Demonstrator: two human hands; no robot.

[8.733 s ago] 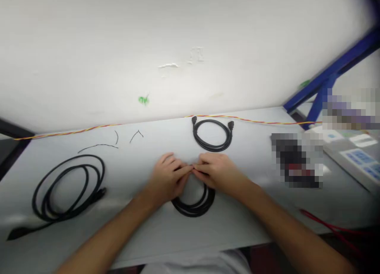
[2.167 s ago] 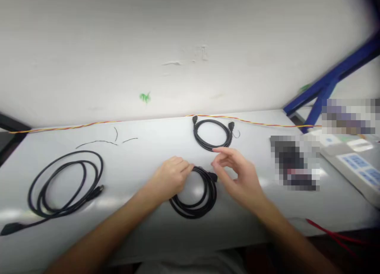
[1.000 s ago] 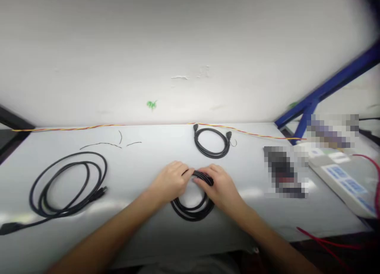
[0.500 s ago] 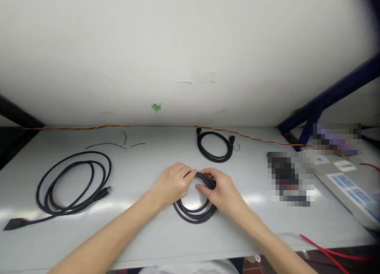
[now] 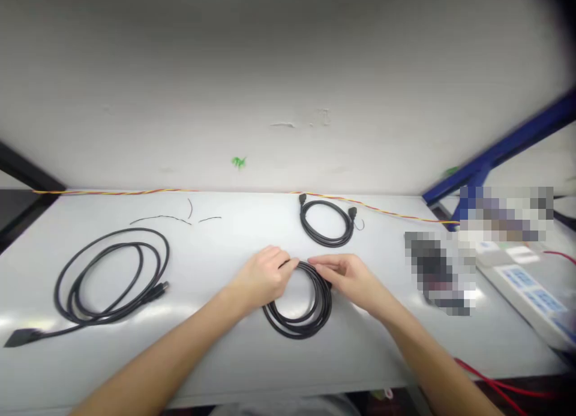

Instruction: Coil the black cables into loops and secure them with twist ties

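Left hand point(image 5: 263, 278) grips the coiled black cable point(image 5: 324, 302) while the open right hand point(image 5: 351, 277) touches it.

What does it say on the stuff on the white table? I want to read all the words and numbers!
Nothing here can be read.
Pale grey panel with blue label patches: too small and blurred to read.
Dark object on the table, pixelated: blurred out, so nothing to read.
Coiled black cable: no readable writing shows.
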